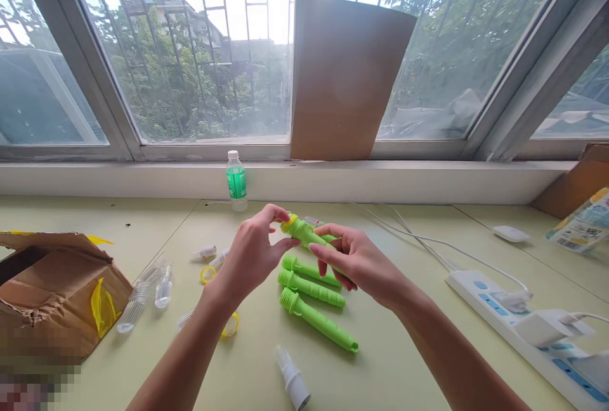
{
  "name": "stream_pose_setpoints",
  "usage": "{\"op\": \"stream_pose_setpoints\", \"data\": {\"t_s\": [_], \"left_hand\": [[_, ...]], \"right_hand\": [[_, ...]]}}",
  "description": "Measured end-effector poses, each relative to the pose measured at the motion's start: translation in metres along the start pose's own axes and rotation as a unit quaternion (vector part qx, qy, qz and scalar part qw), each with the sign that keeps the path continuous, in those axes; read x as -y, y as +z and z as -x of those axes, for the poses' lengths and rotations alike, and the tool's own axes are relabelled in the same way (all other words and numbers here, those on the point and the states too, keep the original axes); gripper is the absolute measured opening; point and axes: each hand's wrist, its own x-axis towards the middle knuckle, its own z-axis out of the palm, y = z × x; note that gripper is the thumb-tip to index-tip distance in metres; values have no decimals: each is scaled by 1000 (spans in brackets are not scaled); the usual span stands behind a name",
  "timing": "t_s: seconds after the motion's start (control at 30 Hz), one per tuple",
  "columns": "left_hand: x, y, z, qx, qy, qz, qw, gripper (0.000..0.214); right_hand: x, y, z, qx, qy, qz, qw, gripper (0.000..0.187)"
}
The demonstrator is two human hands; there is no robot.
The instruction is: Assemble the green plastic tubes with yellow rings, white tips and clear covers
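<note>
My right hand [349, 252] is closed around a green plastic handle [304, 232], tilted above the table. At its upper left end, my left hand [254, 249] pinches a yellow ring [289, 222] that sits on the threaded collar. Several more green handles lie below, such as the nearest one [318, 323]. A white and clear plastic piece [291, 378] rests close to me. Beside my left forearm are loose yellow rings [207, 274] and small white parts [204, 252]. Ribbed clear tubes [134, 305] lie farther left.
An open cardboard box [61, 297] stands at the left. A green-labelled bottle [236, 181] is at the back by the sill. On the right lie a white power strip [514, 328] with plugs and cables, a white puck-like device [510, 233] and a printed packet [580, 224].
</note>
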Motion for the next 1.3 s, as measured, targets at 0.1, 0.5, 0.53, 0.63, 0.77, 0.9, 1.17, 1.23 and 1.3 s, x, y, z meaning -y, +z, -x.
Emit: {"op": "stream_pose_setpoints", "data": {"t_s": [0.1,0.5,0.53,0.63,0.77,0.9,1.17,1.23,1.3], "left_hand": [[-1,0,1,1,-1,0,1000,23],[-2,-4,1,-13,19,12,1000,26],[-2,-4,1,-12,20,13,1000,27],[-1,-3,2,-10,20,13,1000,27],[-1,-3,2,-1,11,6,1000,23],[-1,-4,2,4,2,5,1000,19],[-2,-4,3,4,14,15,1000,25],[-3,-5,3,10,15,15,1000,34],[-3,-4,3,14,15,13,1000,39]], "right_hand": [[1,-1,-1,-1,2,4,1000,35],[1,2,-1,-1,-31,-43,999,29],[1,2,-1,0,-32,-50,998,30],[1,2,-1,7,-30,-63,998,30],[2,2,-1,20,-31,-47,998,32],[2,3,-1,22,-32,-34,999,32],[2,2,0,34,-17,-59,998,35],[2,2,0,36,-13,-67,997,34],[2,2,0,31,-7,-68,997,32]]}}
